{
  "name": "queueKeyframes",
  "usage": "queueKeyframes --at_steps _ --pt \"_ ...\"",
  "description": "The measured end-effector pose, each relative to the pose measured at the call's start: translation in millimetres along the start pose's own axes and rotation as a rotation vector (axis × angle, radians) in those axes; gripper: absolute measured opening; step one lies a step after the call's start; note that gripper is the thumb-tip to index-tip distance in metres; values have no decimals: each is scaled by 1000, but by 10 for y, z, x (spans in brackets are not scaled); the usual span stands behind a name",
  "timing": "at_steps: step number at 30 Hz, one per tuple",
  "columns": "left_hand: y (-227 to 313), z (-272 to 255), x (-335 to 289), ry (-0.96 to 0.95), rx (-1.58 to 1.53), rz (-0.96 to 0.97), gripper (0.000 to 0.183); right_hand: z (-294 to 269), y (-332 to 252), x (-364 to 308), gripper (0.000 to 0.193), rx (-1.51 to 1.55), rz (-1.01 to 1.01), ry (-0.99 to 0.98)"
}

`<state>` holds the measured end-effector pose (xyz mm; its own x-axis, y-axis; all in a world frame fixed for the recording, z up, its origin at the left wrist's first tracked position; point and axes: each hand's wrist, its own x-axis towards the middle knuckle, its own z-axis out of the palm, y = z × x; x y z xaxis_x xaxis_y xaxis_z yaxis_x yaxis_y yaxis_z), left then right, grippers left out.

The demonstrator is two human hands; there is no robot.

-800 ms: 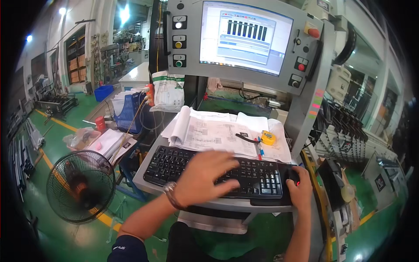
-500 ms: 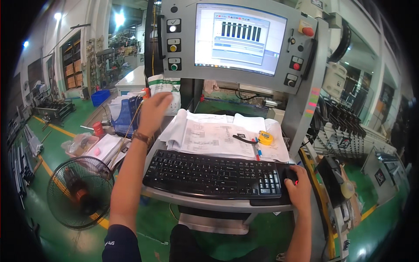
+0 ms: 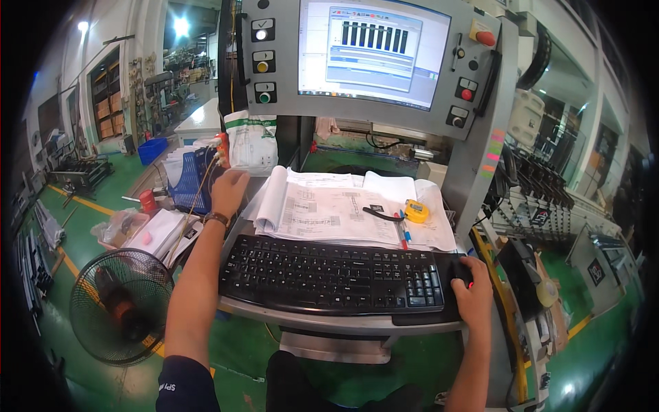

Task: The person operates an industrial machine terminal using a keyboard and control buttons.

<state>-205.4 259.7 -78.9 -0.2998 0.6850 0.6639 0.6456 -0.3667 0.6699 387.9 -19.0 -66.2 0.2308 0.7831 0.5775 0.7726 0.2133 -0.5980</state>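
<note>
Green floor [image 3: 233, 384] shows at the lower left and lower right of the frame. At upper centre, I see a grey console [image 3: 285, 104] with a lit screen [image 3: 371, 51], on which a window displays a row of dark vertical bars. Below it, a grey shelf [image 3: 309, 321] carries the working items. I locate the mouse [image 3: 456, 271] at right of centre, on a dark pad [image 3: 425, 318] just beside the right end of the black keyboard [image 3: 329, 278]. The right hand [image 3: 475, 292] covers the mouse from above: its fingers are curved over it and the thumb lies along the near left side, so I record a closed hold on it. The left hand [image 3: 228, 192] is at left of centre, beyond the keyboard's left end and beside the rolled edge of the papers [image 3: 316, 206]. Its fingers are bent and close together; their undersides are hidden, so I cannot tell how far the grip is open or whether it has hold of anything. Behind this hand stands a white-and-green bag [image 3: 252, 145], with a blue file holder [image 3: 189, 184] to its left. On the papers, at right, I note a yellow tape measure [image 3: 416, 211], with a red pen [image 3: 401, 239] and a blue pen [image 3: 407, 235] just beside it.
</note>
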Motion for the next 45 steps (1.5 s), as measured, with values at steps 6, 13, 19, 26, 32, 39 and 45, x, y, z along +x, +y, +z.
queueKeyframes --at_steps 6,13,19,26,32,39,45 --pt "169 -35 -223 -39 207 -58 34 -12 45 -16 47 -36 -18 22" --pt "48 -76 -291 -113 221 -122 39 -37 53 -50 48 -40 18 15" --pt "-99 33 -270 -135 288 -17 36 9 150 -20 47 -59 -46 33" --pt "-54 65 -208 -213 389 -51 39 71 -78 -206 22 -128 -290 175" --pt "5 74 -252 -248 392 -66 39 196 -461 -494 14 -146 -419 41" --pt "52 16 -264 -239 404 -90 38 228 -526 -513 13 -165 -430 11" --pt "98 11 -263 -247 407 -107 38 240 -502 -539 14 -137 -416 16"
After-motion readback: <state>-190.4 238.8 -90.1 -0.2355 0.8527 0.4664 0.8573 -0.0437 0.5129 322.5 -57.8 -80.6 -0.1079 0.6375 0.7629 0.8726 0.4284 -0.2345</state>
